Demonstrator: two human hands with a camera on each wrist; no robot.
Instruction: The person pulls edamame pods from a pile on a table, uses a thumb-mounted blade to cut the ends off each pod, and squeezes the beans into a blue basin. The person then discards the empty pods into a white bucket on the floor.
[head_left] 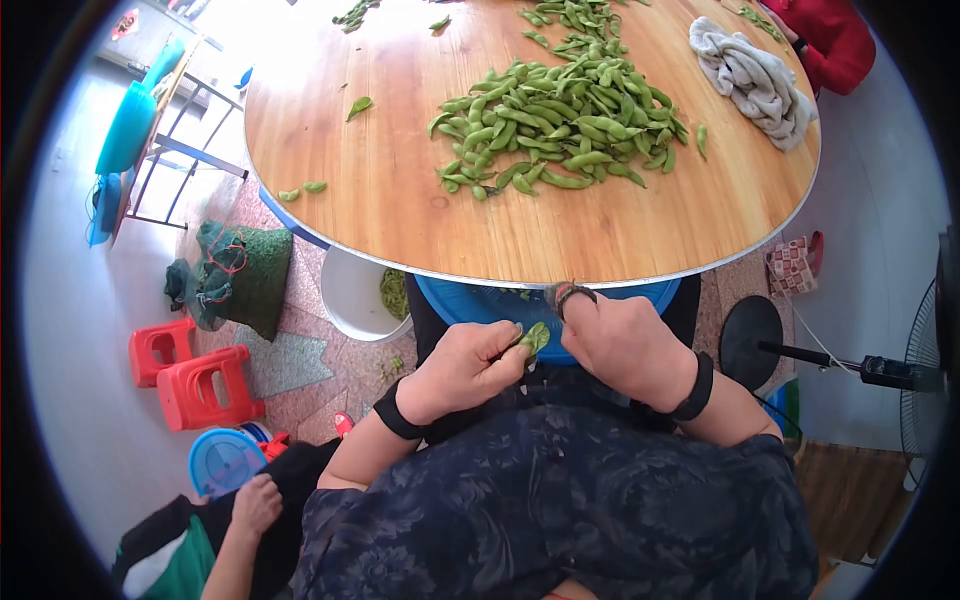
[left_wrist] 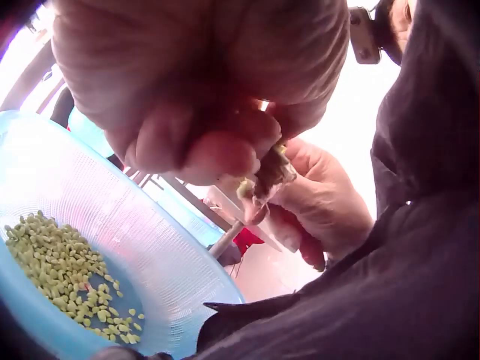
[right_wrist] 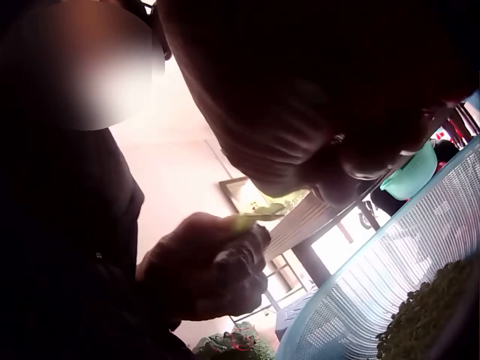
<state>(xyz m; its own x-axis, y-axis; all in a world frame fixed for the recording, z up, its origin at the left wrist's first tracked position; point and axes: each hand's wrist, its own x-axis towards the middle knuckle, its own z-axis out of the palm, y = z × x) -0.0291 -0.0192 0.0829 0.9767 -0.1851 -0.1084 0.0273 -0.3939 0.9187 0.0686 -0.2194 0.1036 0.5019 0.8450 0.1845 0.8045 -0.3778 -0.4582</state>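
In the head view my left hand pinches a green soybean pod between thumb and forefinger, above my lap. The pod looks broad and flattened. Beside it, my right hand has its fingers curled downward, with a dark band around one digit near the table's edge. I cannot tell whether the right hand holds anything; its palm is hidden. Under both hands sits a blue basket, and shelled green beans lie in it in the left wrist view. A heap of pods covers the middle of the table.
The round wooden table curves in front of me. On its right lies a grey cloth. A white bucket, red stools and a green sack stand at left; a fan is at right. Another person's hand shows lower left.
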